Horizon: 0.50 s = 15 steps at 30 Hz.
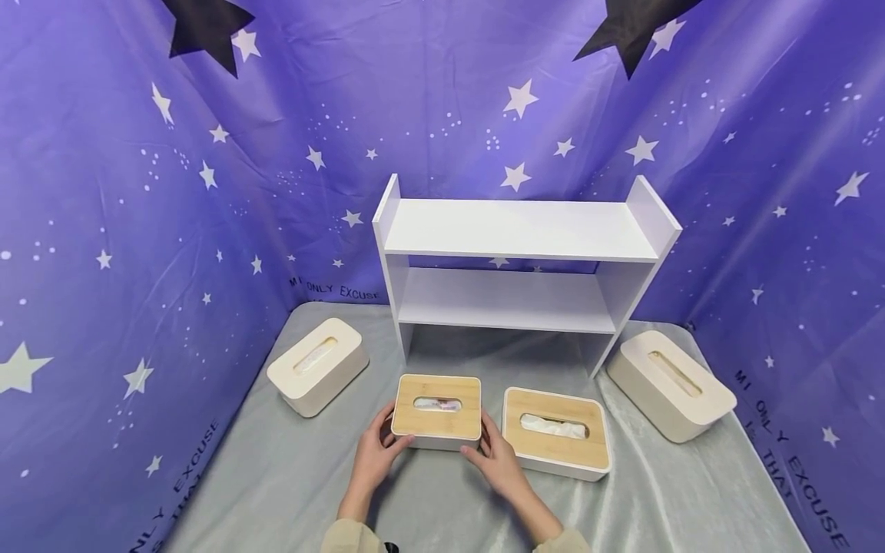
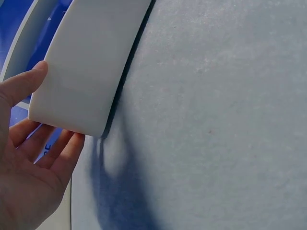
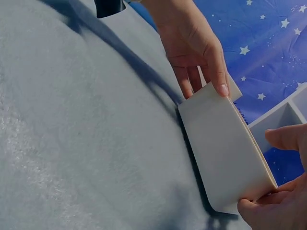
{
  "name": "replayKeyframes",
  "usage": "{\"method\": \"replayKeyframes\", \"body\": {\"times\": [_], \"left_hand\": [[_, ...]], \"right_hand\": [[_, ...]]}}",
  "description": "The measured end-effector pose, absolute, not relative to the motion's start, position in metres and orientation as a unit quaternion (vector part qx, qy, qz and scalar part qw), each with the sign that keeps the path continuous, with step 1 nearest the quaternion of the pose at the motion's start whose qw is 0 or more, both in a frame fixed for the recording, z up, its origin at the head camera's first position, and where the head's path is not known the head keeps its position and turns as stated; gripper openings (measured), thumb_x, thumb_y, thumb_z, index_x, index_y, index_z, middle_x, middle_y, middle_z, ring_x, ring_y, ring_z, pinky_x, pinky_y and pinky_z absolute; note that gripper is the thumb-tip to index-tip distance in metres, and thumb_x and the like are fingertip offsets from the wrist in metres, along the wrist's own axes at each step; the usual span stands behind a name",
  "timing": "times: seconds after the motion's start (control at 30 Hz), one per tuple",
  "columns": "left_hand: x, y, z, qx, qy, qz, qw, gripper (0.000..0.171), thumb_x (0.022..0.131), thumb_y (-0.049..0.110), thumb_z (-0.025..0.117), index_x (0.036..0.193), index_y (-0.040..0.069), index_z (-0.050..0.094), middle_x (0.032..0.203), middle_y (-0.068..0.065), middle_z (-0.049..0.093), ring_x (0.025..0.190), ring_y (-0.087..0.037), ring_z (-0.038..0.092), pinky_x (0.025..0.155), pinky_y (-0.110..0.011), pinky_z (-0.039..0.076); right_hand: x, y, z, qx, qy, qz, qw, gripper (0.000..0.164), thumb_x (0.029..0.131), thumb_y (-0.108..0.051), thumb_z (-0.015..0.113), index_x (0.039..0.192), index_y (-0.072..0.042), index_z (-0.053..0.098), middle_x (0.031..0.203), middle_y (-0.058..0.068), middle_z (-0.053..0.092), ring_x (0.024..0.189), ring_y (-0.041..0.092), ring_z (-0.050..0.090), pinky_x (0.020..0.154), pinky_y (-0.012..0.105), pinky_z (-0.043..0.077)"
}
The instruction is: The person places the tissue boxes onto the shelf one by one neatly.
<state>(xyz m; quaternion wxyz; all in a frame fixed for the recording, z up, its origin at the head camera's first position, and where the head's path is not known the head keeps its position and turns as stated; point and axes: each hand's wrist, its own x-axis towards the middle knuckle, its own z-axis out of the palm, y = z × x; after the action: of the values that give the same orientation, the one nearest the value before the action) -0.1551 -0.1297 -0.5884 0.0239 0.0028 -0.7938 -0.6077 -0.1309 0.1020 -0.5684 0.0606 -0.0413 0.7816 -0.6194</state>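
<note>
A small tissue box (image 1: 437, 424) with a light wooden lid and white sides sits in the middle, tissue showing in its oval slot. My left hand (image 1: 373, 458) holds its left end, with the thumb near the front corner and the fingers along the end. At the opposite end, my right hand (image 1: 499, 462) grips it the same way. In the left wrist view the box's white side (image 2: 88, 67) lies between thumb and fingers. The right wrist view shows both hands at the box (image 3: 223, 148), its lower edge close over the grey cloth with a dark shadow line.
A larger wooden-lidded tissue box (image 1: 557, 452) stands right of my right hand. Cream tissue boxes stand at far left (image 1: 318, 369) and far right (image 1: 671, 388). Behind is a white two-tier shelf (image 1: 518, 229). Grey cloth (image 1: 429, 507) covers the table; purple star curtains (image 1: 442, 100) surround it.
</note>
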Motion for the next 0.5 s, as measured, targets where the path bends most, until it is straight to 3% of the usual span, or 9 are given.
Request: {"method": "replayKeyframes", "body": {"times": [0.23,0.5], "left_hand": [[-0.158,-0.13,-0.582,0.01,-0.788,-0.615,0.037,0.072,0.083,-0.003,0.076,0.147,-0.004,0.043,0.143,-0.028,0.052,0.127,-0.043,0.056,0.099,-0.046,0.055],[-0.161,-0.133,-0.581,-0.003,-0.789,-0.613,0.049,0.072,0.081,0.011,0.082,0.145,0.004,0.049,0.142,-0.021,0.056,0.127,-0.036,0.058,0.099,-0.04,0.056]], "right_hand": [[-0.132,0.104,-0.561,-0.044,0.775,-0.629,0.051,0.078,0.092,-0.007,0.069,0.151,0.014,0.023,0.156,0.036,0.027,0.144,0.049,0.032,0.114,0.049,0.036],[-0.133,0.108,-0.557,-0.032,0.773,-0.634,0.003,0.073,0.089,-0.007,0.072,0.148,0.012,0.034,0.152,0.034,0.037,0.139,0.048,0.041,0.109,0.044,0.045]]}}
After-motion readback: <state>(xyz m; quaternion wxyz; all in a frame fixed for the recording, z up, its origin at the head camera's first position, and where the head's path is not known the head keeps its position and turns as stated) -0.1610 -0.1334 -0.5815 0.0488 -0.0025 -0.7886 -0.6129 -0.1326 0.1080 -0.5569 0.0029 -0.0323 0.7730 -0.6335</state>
